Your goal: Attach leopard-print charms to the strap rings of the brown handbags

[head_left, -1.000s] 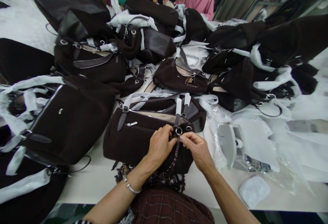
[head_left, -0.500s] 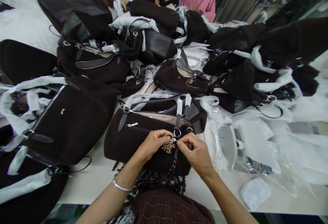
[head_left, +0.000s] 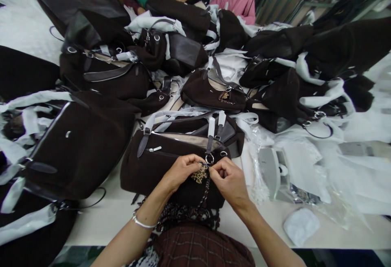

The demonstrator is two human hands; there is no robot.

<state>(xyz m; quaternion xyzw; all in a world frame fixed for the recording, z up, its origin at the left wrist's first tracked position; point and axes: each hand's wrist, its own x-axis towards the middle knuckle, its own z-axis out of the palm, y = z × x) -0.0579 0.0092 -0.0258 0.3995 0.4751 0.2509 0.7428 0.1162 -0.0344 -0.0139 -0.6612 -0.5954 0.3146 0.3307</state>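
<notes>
On the white table [head_left: 100,218] piled with dark handbags [head_left: 79,144], both hands pinch a leopard-print charm [head_left: 200,174].

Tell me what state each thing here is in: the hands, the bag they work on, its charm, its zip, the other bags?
Left hand: pinched on the leopard-print charm.
Right hand: fingertips closed at the metal ring.
Dark brown handbag: lying flat, top open.
Front pocket zip: closed.
Handbag straps: wrapped in white paper.
Chain: hanging from the ring.
Other handbags: piled on the table.
</notes>
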